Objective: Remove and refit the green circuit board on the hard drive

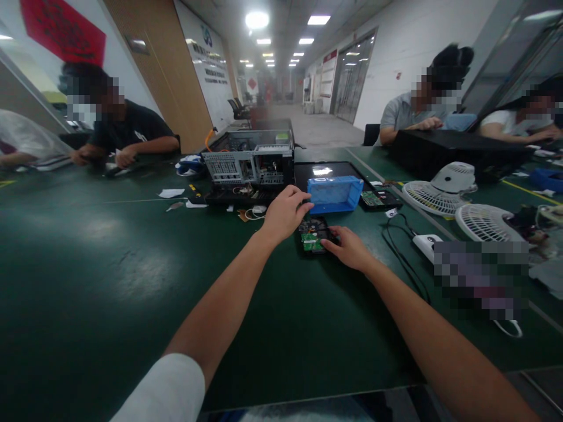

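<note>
In the middle of the frame, the open black electronic device point(324, 224) lies on the green counter point(132, 293), its circuit board point(310, 241) facing up. The right hand point(350, 248), its forearm slanting in from the lower right, has its grip closed on the device's right side, thumb over the top. The left hand point(284, 215) reaches up from the lower left, knuckles upward, fingers curved beside the blue plastic bin point(336, 207) (whether its grip pinches anything, I cannot tell).
</note>
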`<action>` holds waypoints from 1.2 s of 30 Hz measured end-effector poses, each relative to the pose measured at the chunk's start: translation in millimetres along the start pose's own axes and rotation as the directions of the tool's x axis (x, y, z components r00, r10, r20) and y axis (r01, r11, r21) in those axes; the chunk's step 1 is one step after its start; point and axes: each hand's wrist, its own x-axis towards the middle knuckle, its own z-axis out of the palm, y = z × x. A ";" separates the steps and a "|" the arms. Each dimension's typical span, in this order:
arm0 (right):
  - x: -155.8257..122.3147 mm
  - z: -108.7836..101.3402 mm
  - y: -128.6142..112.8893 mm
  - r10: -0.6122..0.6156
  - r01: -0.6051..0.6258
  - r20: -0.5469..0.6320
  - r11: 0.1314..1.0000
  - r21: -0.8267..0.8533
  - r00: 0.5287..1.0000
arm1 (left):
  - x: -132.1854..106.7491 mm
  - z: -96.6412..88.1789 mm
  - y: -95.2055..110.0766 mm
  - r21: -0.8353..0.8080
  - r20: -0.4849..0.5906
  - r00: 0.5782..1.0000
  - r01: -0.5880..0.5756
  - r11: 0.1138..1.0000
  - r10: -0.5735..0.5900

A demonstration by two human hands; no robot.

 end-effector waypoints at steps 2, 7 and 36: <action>-0.1 -0.1 -0.1 -0.002 0.002 -0.003 1.000 0.001 1.000 | 0.7 -1.4 0.6 -0.003 0.002 1.000 -0.028 1.000 0.028; 0.5 0.5 1.0 0.001 -0.001 -0.011 1.000 -0.003 1.000 | 1.1 -3.8 1.6 -0.010 0.035 0.999 -0.018 1.000 0.019; 3.2 5.6 7.8 -0.052 0.051 -0.021 0.998 -0.044 0.998 | -0.2 7.9 2.2 -0.253 -0.008 0.996 -0.090 0.963 0.090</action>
